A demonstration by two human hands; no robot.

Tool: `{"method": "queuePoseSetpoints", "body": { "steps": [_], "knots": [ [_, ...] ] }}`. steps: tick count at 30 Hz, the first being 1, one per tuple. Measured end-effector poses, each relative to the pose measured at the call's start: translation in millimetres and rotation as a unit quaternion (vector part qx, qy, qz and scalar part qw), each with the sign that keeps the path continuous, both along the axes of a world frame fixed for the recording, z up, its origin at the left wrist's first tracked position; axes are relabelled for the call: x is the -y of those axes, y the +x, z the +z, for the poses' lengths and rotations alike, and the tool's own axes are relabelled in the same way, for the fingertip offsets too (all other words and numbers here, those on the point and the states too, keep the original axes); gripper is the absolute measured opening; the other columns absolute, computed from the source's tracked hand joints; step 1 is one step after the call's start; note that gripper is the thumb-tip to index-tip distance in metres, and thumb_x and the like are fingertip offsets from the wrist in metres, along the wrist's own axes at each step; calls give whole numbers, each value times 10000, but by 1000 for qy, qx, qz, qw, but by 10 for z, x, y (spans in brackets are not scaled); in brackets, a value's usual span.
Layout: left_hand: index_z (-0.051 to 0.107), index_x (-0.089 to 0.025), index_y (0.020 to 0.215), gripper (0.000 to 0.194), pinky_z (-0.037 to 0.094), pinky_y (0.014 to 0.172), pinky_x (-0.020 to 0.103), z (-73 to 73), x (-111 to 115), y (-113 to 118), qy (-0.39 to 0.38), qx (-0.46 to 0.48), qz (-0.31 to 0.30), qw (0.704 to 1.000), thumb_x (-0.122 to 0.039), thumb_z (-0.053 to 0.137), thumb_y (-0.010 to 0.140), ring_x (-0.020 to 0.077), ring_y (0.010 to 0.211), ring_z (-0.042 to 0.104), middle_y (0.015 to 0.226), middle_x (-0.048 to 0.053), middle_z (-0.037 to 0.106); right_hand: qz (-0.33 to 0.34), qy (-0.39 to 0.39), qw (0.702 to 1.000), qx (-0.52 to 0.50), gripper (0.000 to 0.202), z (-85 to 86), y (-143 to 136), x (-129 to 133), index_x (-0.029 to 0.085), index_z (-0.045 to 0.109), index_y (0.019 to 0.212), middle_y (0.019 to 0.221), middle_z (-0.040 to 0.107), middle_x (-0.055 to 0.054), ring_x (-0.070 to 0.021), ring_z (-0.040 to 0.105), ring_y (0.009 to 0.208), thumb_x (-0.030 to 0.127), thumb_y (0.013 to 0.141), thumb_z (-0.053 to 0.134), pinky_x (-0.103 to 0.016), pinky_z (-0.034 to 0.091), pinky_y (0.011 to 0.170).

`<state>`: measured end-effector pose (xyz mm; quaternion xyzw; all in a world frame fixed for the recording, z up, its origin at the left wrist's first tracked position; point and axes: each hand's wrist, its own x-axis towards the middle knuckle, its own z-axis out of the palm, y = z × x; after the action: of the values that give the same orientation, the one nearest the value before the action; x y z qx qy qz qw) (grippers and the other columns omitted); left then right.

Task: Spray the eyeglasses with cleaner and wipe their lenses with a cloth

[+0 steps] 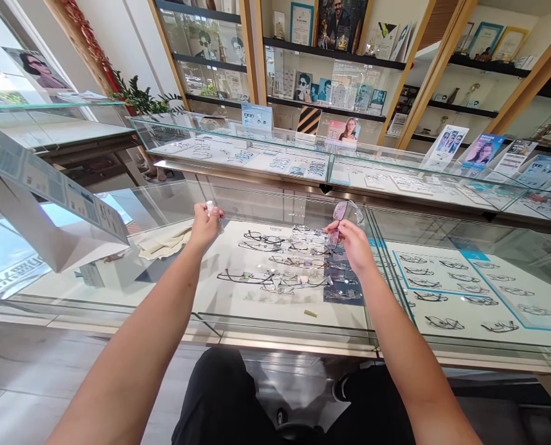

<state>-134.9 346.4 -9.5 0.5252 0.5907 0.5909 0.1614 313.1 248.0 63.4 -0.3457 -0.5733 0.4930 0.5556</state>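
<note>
My left hand [204,225] is closed around a small clear bottle with a white top [210,205], most of it hidden by the fingers. In my right hand [353,244] a pair of thin-rimmed eyeglasses [339,211] is pinched by the frame, held up above the counter with the lenses raised. Beneath and between both hands, several pairs of eyeglasses [257,238] lie in rows in the glass display counter [266,309]. A crumpled cream cloth [162,244] rests on the counter left of my left hand.
A tilted sign board [57,191] stands at the left. More eyeglasses [445,322] fill the right-hand case. Across the back runs another glass counter [238,148] with small display cards, and shelves [322,49] rise behind it. A small gold-coloured piece [310,313] lies near the front edge.
</note>
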Motion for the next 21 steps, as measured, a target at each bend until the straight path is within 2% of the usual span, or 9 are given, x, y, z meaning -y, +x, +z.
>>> {"method": "queuePoseSetpoints", "body": {
  "steps": [6,11,16,19,21],
  "knots": [
    [414,-252,1096,210,540,849,388,20,37,40,-30,-16,-2,999,-356,579,1017,224,938,684,1069,96,724,5,1,1000,-8,194,-43,-5,-19,259,752,905,1024,806,-50,-234,668,949,422,931,651,-358,474,793],
    [458,-239,1125,269,556,919,387,158,112,17,-31,-43,35,998,-327,660,971,221,971,681,1073,90,690,9,-8,1000,-11,189,-66,17,-18,256,768,917,1025,807,-52,-233,656,925,416,927,668,-366,462,795],
    [516,-235,1082,229,498,1062,480,361,361,-358,-62,-86,127,986,-215,650,897,302,1108,652,1124,130,655,13,-5,1000,-27,179,-79,45,-29,255,784,933,1015,803,-47,-237,655,930,401,925,680,-374,469,820],
    [567,-238,894,311,457,1069,535,413,520,-587,-134,-123,148,972,-155,801,707,364,1067,632,947,110,656,11,-8,1000,-25,182,-96,50,-46,256,780,930,1014,806,-46,-237,657,922,411,921,684,-373,467,809],
    [560,-243,749,358,455,1035,527,417,591,-663,-189,-141,145,961,-116,860,599,379,1014,625,783,80,617,8,-10,1000,-22,181,-106,51,-54,254,779,927,1015,808,-47,-233,655,917,410,917,689,-366,460,796]
  ]
}}
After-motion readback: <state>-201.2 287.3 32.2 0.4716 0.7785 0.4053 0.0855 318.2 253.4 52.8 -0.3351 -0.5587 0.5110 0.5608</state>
